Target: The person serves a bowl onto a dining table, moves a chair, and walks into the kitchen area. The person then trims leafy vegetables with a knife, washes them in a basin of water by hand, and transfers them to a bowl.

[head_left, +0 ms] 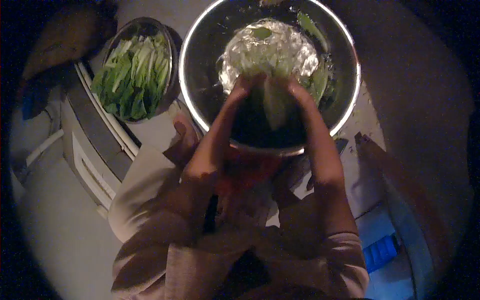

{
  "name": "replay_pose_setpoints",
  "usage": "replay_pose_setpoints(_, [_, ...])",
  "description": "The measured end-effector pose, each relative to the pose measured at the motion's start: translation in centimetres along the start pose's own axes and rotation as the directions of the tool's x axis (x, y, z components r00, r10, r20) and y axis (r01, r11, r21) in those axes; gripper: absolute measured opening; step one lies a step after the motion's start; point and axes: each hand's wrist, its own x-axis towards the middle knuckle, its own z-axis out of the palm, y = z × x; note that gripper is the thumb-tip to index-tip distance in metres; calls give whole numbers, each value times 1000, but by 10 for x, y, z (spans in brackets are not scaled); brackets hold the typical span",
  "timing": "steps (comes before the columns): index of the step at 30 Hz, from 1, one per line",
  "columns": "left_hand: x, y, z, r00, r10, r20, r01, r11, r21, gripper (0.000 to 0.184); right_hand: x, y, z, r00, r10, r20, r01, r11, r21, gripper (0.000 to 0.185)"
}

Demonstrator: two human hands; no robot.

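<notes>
A large shiny metal basin (186, 85) of water stands in front of me. Both my left hand (250, 81) and my right hand (295, 87) are down inside it, close together. Between them is a bunch of leafy greens (272, 62), pale stems away from me and a darker leaf hanging toward me. My fingers are closed on the bunch, though their tips are blurred and partly hidden by greens and water. Loose leaves (312, 29) float along the basin's right side.
Left of the basin, an oval container (172, 55) holds a pile of long green leafy vegetables (135, 75). A curved pale-edged rail (107, 120) runs along the left. A bright blue object (381, 254) lies at lower right. My bare foot (185, 131) is beside the basin.
</notes>
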Motion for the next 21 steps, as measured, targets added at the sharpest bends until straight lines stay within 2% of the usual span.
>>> replay_pose_setpoints(1, [-5,13,1,1000,27,2,-27,1000,-1,34,-7,-18,9,996,-22,87,9,990,139,67])
replay_pose_setpoints(2, [-16,24,0,987,157,17,-158,984,89,33,-17,-35,19,983,-43,177,-8,961,276,65])
replay_pose_setpoints(3, [-26,33,-2,959,280,38,-283,943,178,33,-26,-57,26,981,-54,189,0,962,272,65])
replay_pose_setpoints(4, [-36,39,2,957,282,-66,-277,958,70,37,-39,-84,32,987,-43,156,40,999,17,56])
replay_pose_setpoints(5, [-47,51,5,953,293,-73,-289,955,70,37,-50,-109,38,992,-47,118,74,968,-241,48])
replay_pose_setpoints(6, [-58,69,11,931,356,-78,-348,932,101,40,-62,-128,44,991,-60,120,88,965,-249,48])
replay_pose_setpoints(8, [-80,109,24,894,441,-76,-430,894,122,43,-83,-166,50,982,-189,15,190,980,-62,49])
replay_pose_setpoints(10, [-104,150,35,734,676,-58,-631,711,310,47,-101,-206,51,967,-256,-1,255,960,-114,49])
replay_pose_setpoints(11, [-110,163,38,714,697,-57,-652,693,306,47,-108,-222,51,951,-309,-20,303,941,-152,48])
replay_pose_setpoints(12, [-116,175,41,721,690,-68,-669,718,193,48,-115,-237,53,945,-327,-14,320,933,-161,48])
replay_pose_setpoints(13, [-122,185,44,730,679,-78,-675,734,78,49,-121,-250,56,910,-414,-6,408,900,-152,46])
replay_pose_setpoints(14, [-128,194,45,721,687,-85,-683,726,76,49,-127,-259,58,871,-491,3,487,863,-139,45])
replay_pose_setpoints(16, [-138,204,44,788,608,-99,-609,793,22,49,-134,-270,64,873,-488,-14,476,858,-194,42])
replay_pose_setpoints(17, [-140,203,46,785,608,-121,-609,793,30,49,-136,-269,64,878,-477,-36,455,856,-243,40])
replay_pose_setpoints(19, [-145,204,39,835,545,-81,-542,839,57,49,-132,-261,69,898,-440,18,435,881,-186,43])
replay_pose_setpoints(20, [-142,197,39,804,568,-175,-542,822,176,46,-125,-253,69,916,-400,43,402,905,-142,45])
replay_pose_setpoints(21, [-126,180,33,799,568,-199,-537,822,190,46,-115,-242,71,916,-396,68,401,906,-131,45])
